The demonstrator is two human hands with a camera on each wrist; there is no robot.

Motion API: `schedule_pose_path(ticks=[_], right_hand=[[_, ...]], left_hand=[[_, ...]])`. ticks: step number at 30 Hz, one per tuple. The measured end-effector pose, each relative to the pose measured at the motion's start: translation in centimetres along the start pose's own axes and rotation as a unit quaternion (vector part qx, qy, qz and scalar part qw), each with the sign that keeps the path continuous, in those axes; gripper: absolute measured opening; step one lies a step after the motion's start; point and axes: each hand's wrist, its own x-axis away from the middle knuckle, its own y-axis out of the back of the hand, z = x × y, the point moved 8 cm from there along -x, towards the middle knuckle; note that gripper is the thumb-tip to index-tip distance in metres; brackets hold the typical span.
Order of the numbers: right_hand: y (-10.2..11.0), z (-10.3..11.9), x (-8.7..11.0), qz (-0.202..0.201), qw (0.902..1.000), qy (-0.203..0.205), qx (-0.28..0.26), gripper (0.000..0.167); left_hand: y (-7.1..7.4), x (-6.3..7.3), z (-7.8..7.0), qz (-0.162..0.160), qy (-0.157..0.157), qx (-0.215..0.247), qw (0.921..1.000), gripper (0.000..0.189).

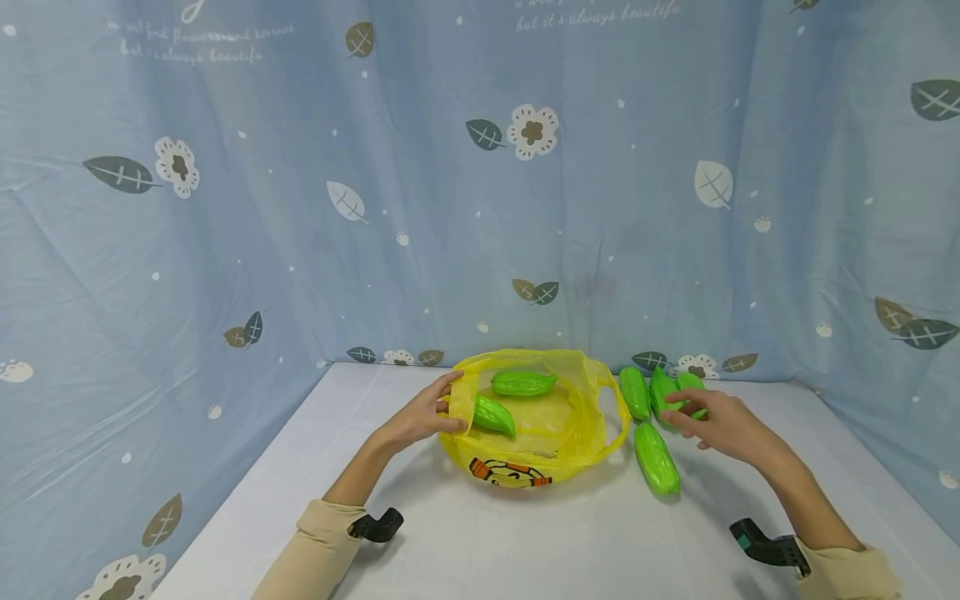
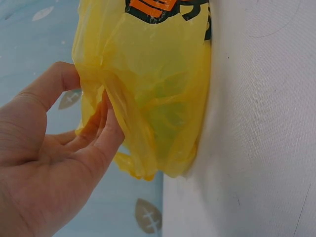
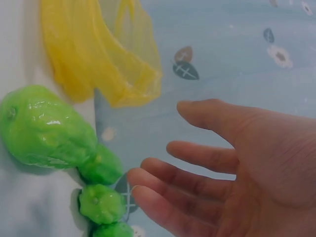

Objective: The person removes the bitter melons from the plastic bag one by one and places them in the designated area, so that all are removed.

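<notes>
A yellow plastic bag [image 1: 592,433] lies with its mouth open on the table, an orange and black print on its near side. Two green bitter gourds, one at the back [image 1: 523,383] and one at the left [image 1: 493,415], show inside it. My left hand [image 1: 420,414] holds the bag's left rim between thumb and fingers, as the left wrist view [image 2: 64,148] also shows. To the right of the bag are more bitter gourds, the nearest [image 1: 657,458] lying lengthwise. Over the back row of gourds [image 1: 634,393] hovers my right hand [image 1: 723,425], fingers loosely bent and holding nothing.
A white tabletop [image 1: 525,550] stretches under everything. Right behind the bag and gourds hangs a blue curtain [image 1: 450,250] with leaf and flower prints. The bag's right handle loop [image 1: 621,408] reaches close to the gourds.
</notes>
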Motion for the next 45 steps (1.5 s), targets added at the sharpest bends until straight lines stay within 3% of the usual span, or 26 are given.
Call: schedule_pose_path(ticks=[13,19,28,33,45], right_hand=[[0.3,1.5,0.0,-0.040,0.9988,0.025,0.015,0.057],[-0.1,1.9,-0.3,-0.039,0.9987,0.032,0.012,0.047],[-0.8,2.6,-0.7,-0.033,0.9987,0.038,0.010,0.056],[-1.1,3.2,-1.1,-0.034,0.9984,0.044,0.008,0.050],[-1.1,5.7,-2.1,-0.044,0.9949,0.089,0.020,0.044]], left_hand=[[0.0,0.0,0.1,0.001,-0.001,0.002,1.0000,0.097],[-0.1,0.2,0.0,0.002,-0.002,0.000,1.0000,0.097],[0.0,-0.1,0.0,0.002,-0.004,0.000,1.0000,0.096],[0.0,-0.2,0.1,0.001,0.000,-0.005,1.0000,0.096],[0.0,-0.2,0.2,0.002,0.000,-0.004,1.0000,0.097]])
